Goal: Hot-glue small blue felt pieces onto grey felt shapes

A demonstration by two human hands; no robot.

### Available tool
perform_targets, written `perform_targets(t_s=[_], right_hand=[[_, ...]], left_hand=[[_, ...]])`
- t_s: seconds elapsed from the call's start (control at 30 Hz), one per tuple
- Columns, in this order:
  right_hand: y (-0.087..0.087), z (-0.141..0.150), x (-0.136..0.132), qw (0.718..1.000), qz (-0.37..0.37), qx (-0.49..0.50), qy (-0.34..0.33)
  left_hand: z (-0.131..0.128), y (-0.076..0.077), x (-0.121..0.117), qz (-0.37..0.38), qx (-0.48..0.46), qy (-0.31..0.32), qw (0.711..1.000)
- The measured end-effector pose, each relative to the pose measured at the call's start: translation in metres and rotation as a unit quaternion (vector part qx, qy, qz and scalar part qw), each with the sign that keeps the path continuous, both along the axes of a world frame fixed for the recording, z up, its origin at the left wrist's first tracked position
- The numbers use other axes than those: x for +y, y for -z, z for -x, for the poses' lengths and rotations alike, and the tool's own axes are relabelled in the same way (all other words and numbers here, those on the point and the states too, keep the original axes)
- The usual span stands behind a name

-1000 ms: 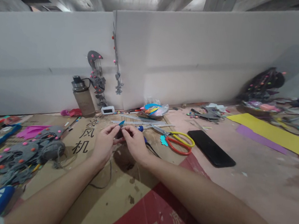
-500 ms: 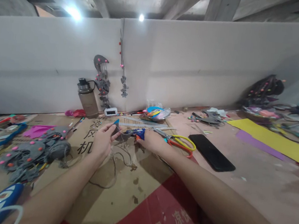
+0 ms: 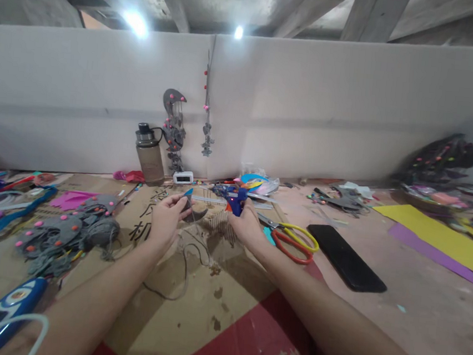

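Observation:
Between the thumb and fingers of my left hand [image 3: 166,218] is a grey felt crescent [image 3: 196,215], its curved tip pointing right. A small blue piece [image 3: 188,193] shows at the fingertips, and I cannot tell if it is joined to the felt. My right hand [image 3: 247,223] grips a blue glue gun [image 3: 238,200] with an orange trigger, its nozzle pointing left and held apart from the crescent. Below my left hand, a thin grey cord [image 3: 186,267] loops over the cardboard [image 3: 155,326].
Scissors [image 3: 297,242] with yellow and red handles and a black phone [image 3: 346,258] lie right of my right hand. Grey felt ornaments with pompoms [image 3: 64,233] pile up at left. A bottle [image 3: 149,161] and small white clock [image 3: 183,178] stand by the back wall.
My right hand has lifted the glue gun up and away from the felt crescent. My left hand keeps its pinch on the felt. The whole view has shifted slightly.

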State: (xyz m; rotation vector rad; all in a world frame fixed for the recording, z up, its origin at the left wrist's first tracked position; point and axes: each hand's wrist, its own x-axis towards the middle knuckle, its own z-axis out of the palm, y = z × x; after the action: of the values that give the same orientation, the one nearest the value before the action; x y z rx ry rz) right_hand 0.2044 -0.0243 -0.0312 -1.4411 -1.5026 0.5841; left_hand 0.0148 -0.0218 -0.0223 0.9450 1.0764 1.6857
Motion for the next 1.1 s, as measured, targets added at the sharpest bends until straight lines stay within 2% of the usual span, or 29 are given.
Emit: perform_targets(t_s=[0.13, 0.27, 0.57, 0.83, 1.1], right_hand=[[-0.007, 0.016, -0.018, 0.984, -0.007, 0.131, -0.121], [-0.008, 0.024, -0.03, 0.977, -0.028, 0.104, -0.186], [-0.008, 0.026, -0.034, 0.976, -0.053, 0.081, -0.196], [-0.007, 0.025, -0.036, 0.981, -0.046, 0.038, -0.184], [-0.005, 0.028, -0.035, 0.981, -0.049, 0.045, -0.18]], left_hand=[[-0.001, -0.003, -0.003, 0.003, 0.032, -0.003, 0.999], [-0.003, -0.007, -0.005, 0.022, 0.042, -0.011, 0.999], [-0.004, -0.007, -0.004, 0.025, 0.044, -0.013, 0.999], [-0.005, -0.006, -0.005, 0.018, 0.048, -0.014, 0.999], [-0.004, -0.004, -0.003, 0.015, 0.055, -0.013, 0.998]])
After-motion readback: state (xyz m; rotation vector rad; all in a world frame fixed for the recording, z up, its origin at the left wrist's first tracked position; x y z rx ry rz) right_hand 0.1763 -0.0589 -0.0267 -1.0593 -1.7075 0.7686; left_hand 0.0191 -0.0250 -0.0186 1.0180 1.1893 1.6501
